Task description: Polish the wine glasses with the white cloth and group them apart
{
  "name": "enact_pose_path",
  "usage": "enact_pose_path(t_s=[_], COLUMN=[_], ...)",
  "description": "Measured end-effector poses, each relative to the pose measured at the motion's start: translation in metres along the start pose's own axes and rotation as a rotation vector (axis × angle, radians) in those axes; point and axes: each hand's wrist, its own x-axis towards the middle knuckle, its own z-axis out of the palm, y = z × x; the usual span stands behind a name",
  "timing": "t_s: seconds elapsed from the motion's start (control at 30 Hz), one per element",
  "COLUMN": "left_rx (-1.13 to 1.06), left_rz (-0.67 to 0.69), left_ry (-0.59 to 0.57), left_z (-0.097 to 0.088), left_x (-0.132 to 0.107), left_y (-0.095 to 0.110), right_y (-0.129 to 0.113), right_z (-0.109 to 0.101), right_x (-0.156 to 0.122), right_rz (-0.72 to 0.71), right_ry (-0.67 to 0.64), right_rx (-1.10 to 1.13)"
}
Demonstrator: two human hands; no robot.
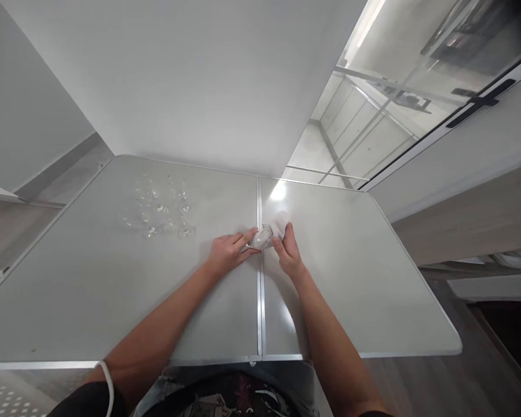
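A small clear glass (260, 237) is tipped on its side low over the middle seam of the table (113, 289), its shape only faintly readable against the pale surface. The fingers of the left hand (229, 253) hold its near-left end. A white cloth (280, 222) is bunched around the glass's far-right end and held against it by the right hand (289, 253), so that part of the glass is hidden and its stem or foot cannot be made out.

glass (261, 237) mostly hidden by cloth (280, 222), elbows cropped
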Motion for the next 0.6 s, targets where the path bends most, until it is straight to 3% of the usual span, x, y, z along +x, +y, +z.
enact_pose_path(t_s=[0.27,0.4,0.6], left_rx=[-0.114,-0.153,-0.101], left_rz=[-0.031,-0.029,-0.021], left_ry=[0.061,0.114,0.097], left_z=[0.008,0.010,0.013], left_x=[-0.001,0.000,-0.004], left_y=[0.001,-0.001,-0.002], right_y=[-0.004,-0.002,-0.005], right_z=[-0.001,0.007,0.001], right_x=[-0.001,-0.002,0.003], right_rz=[0.002,0.034,-0.064], right_ry=[0.115,0.072,-0.052], right_rx=[-0.014,0.047,-0.264])
